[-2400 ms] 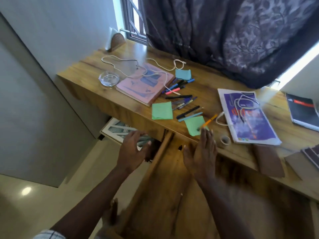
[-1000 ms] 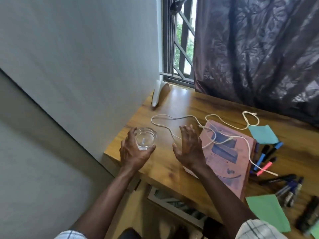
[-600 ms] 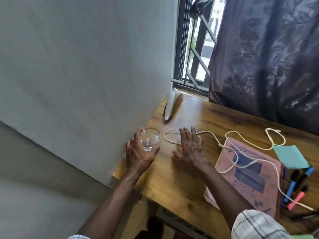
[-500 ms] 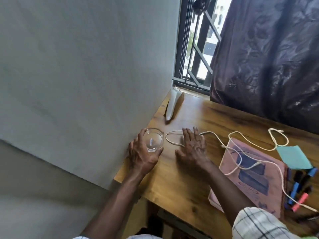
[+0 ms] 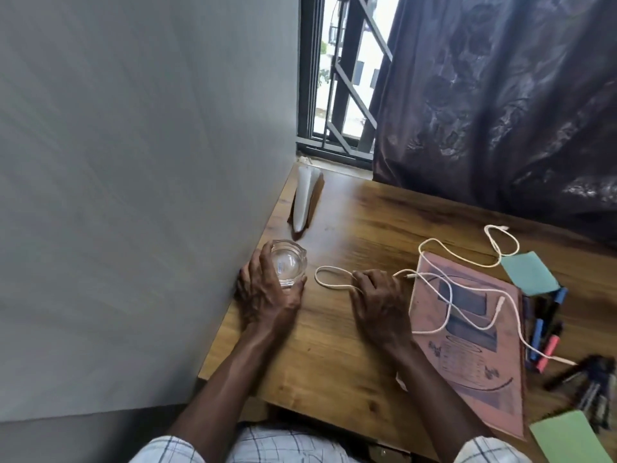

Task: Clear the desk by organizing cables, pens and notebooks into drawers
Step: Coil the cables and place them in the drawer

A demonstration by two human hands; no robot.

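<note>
Your left grip (image 5: 267, 295) is wrapped round a small clear glass dish (image 5: 287, 264) at the table's left edge, against the grey wall (image 5: 133, 162). Glare hides whether anything lies in it. Your right grip (image 5: 380, 302) has its fingers curled down over a thin white cable (image 5: 334, 286) on the brown wooden table (image 5: 334, 355). The cable trails right across a pink notebook (image 5: 474, 355). Beside that lie a teal sticky note (image 5: 529, 274) and blue and red markers (image 5: 537, 335). A dark patterned curtain (image 5: 500, 95) hangs by the barred window (image 5: 337, 78). A white folded object (image 5: 304, 198) leans in the far corner, and you cannot tell what it is. The dark pens (image 5: 594, 379) are blurred, and the green sticky note (image 5: 567, 439) is cut off.
</note>
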